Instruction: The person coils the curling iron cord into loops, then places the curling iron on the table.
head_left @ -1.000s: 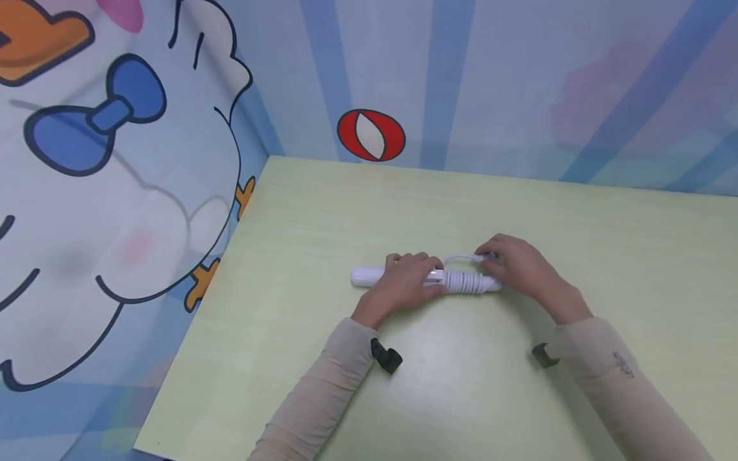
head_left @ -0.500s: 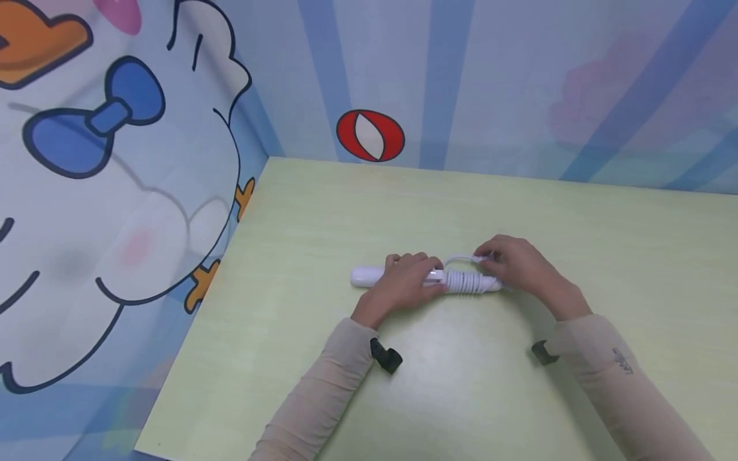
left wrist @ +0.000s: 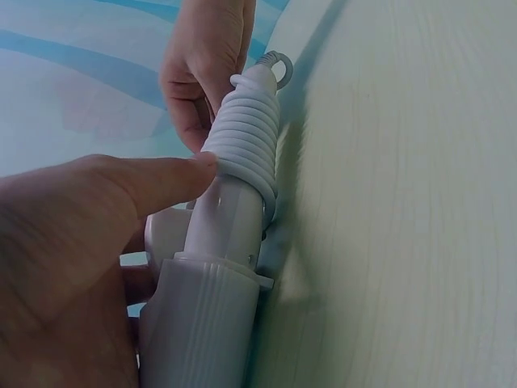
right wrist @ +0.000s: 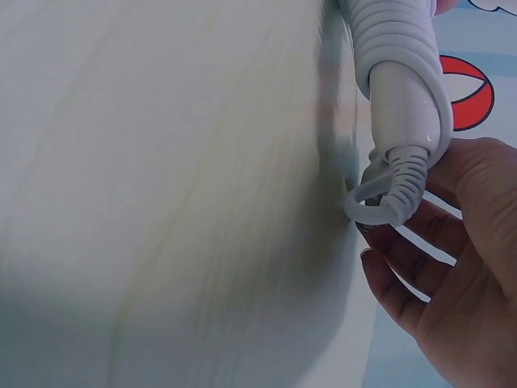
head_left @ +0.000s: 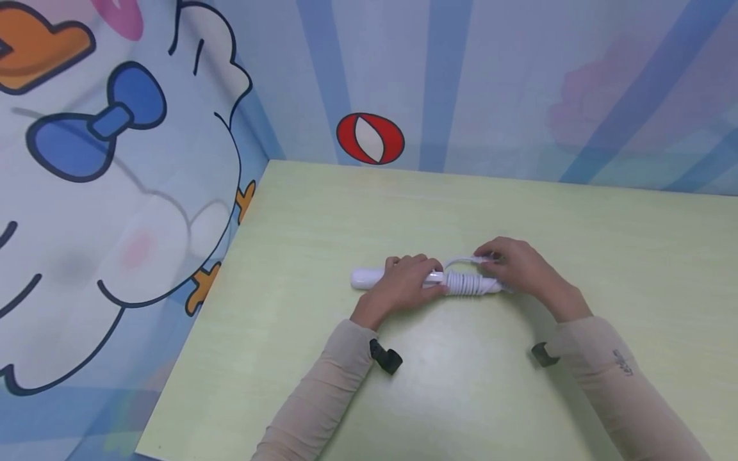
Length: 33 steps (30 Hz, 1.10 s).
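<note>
A white curling iron [head_left: 366, 278] lies lengthwise over the table, its white cord [head_left: 463, 283] wound in several tight turns round the handle end. My left hand [head_left: 400, 282] grips the middle of the iron from above. In the left wrist view the left thumb [left wrist: 174, 179] lies along it, its tip at the first coil. At the handle's right end, my right hand [head_left: 521, 267] pinches the loose end of the cord, which arcs up from the coils. The right wrist view shows the ribbed cord sleeve [right wrist: 406, 182] bent into a loop beside the right fingers.
The pale yellow-green table [head_left: 323, 211] runs under both arms. A cartoon-printed wall [head_left: 138, 250] borders its left edge, and a blue striped wall [head_left: 496, 96] with a red ball picture [head_left: 392, 139] stands behind. Each sleeve cuff carries a small black camera mount [head_left: 385, 357].
Both hands keep nearly the same places on the iron and cord. The whole scene sits slightly lower in the head view.
</note>
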### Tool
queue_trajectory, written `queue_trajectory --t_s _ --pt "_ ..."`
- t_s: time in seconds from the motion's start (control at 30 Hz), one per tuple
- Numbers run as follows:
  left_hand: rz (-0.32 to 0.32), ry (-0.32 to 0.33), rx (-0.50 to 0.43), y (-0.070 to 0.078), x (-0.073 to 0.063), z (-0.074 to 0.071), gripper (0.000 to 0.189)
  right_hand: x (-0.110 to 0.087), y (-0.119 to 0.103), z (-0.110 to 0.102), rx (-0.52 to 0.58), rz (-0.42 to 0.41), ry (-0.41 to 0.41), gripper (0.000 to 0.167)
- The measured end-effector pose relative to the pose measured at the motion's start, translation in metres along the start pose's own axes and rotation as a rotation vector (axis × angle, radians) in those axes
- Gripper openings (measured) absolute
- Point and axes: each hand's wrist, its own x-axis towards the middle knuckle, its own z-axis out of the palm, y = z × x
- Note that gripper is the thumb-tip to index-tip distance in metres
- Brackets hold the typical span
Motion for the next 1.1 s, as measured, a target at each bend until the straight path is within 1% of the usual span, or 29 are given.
queue_trajectory --t_s 0.43,0.67,0.9,1.1 --pt "0.008 -0.015 -0.008 -0.0004 -0.0003 -0.0008 0.042 0.0004 0.0014 0.0002 0.019 -0.008 0.010 0.029" --pt "0.011 -0.014 -0.001 -0.0010 0.0011 -0.0005 0.042 0.0010 0.0006 0.0001 0.007 -0.013 0.011 0.029" --pt "0.003 -0.020 -0.004 0.0001 0.0005 -0.0020 0.041 0.0008 -0.0009 -0.0003 0.006 -0.032 0.023 0.028" --pt "-0.002 -0.024 0.003 0.0008 0.0002 -0.0023 0.042 0.0016 -0.0010 0.0005 0.006 -0.033 0.017 0.030"
